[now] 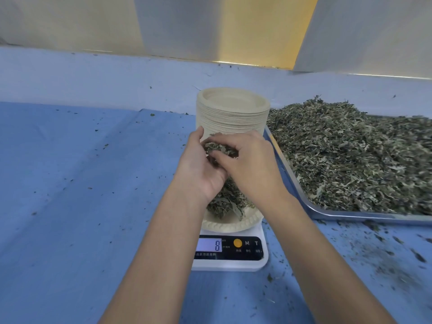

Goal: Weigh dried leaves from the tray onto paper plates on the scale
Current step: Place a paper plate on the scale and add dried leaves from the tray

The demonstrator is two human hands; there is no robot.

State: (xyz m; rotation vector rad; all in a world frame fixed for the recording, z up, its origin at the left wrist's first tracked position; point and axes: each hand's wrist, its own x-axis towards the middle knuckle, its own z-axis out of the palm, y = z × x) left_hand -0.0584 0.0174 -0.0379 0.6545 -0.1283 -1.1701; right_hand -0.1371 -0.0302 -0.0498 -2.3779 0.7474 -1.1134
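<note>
It looks like a herb-packing workroom. The blue bench (70,160) holds a tray (350,216) of dried leaves (350,155), a scale (233,265) and stacked paper plates (231,115).

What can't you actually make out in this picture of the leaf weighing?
All in the head view.
Paper plate on the scale: mostly covered by the left hand, right hand and the leaves they hold.
Plate stack: base hidden behind those hands.
Tray: right end cut off by the frame edge.
Print beside the display: too small to read.
</note>
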